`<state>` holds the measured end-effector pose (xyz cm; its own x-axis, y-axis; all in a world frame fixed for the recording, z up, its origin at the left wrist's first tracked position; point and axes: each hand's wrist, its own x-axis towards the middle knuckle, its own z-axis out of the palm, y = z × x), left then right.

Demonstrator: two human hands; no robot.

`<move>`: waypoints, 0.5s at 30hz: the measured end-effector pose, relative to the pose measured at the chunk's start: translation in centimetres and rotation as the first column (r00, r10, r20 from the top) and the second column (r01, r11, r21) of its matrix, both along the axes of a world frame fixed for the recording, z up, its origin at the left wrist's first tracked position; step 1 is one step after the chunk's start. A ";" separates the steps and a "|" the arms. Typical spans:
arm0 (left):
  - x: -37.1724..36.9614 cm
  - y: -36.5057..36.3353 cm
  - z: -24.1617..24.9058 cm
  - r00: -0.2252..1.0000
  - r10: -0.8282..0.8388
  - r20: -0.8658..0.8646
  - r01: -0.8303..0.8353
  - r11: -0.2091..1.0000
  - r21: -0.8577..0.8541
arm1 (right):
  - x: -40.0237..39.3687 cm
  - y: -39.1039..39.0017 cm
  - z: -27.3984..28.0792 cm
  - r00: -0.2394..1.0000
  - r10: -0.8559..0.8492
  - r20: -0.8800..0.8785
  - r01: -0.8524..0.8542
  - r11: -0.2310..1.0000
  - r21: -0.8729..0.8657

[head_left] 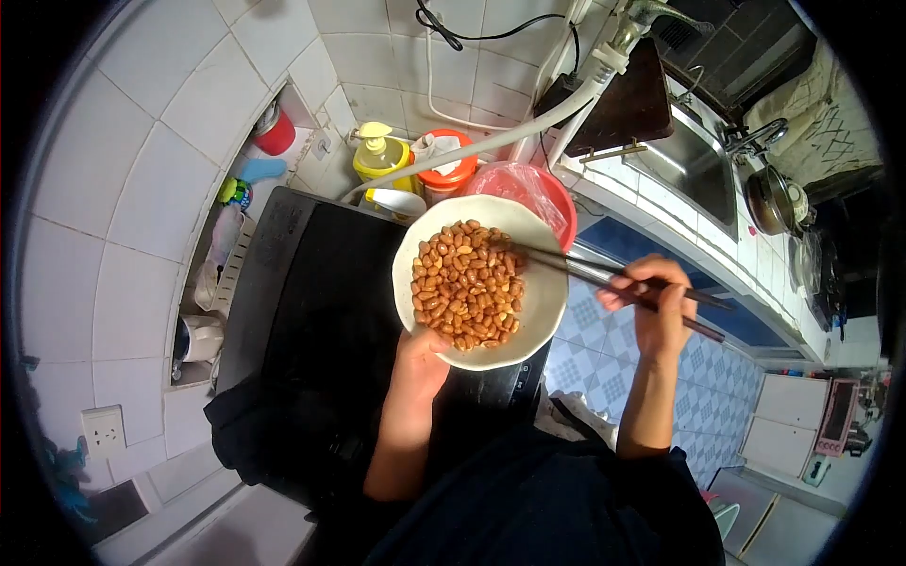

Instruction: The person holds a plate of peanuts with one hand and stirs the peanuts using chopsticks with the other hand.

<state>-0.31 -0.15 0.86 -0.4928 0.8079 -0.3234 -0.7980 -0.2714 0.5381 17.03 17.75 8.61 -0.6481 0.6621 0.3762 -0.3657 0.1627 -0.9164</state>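
My left hand [421, 363] grips the near rim of a cream bowl [544, 292], with the thumb over its edge. Reddish-brown peanuts [467, 283] fill the left and middle of the bowl, and its right side shows bare. My right hand [658, 300] is closed round a pair of dark chopsticks [604, 274] to the right of the bowl. Their tips reach over the rim and touch the peanuts near the top right of the heap.
Below the bowl is a black appliance top [326, 292]. Behind it stand a yellow pump bottle [380, 158], an orange-lidded tub [447, 174] and a red bin [564, 203]. A grey hose [500, 139] crosses above. A sink [694, 170] lies at right.
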 end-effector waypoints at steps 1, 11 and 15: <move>0.0 0.0 -0.1 1.000 -0.001 0.004 0.001 1.000 0.000 | 0.3 0.3 0.1 0.999 -0.039 0.002 0.039 0.999 0.003; 0.0 -0.2 -0.3 1.000 -0.003 0.027 0.004 1.000 -0.017 | -1.3 -1.2 0.5 0.939 0.238 0.249 -0.225 0.971 -0.082; 0.0 -0.1 -0.4 1.000 -0.004 0.016 0.004 1.000 -0.006 | -1.4 -0.8 0.6 0.925 0.260 0.278 -0.259 0.965 -0.040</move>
<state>-0.35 -0.26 0.41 -0.4845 0.8078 -0.3357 -0.8075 -0.2653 0.5269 15.62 16.97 9.23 -0.8758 0.4574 0.1542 -0.1248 0.0940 -0.9877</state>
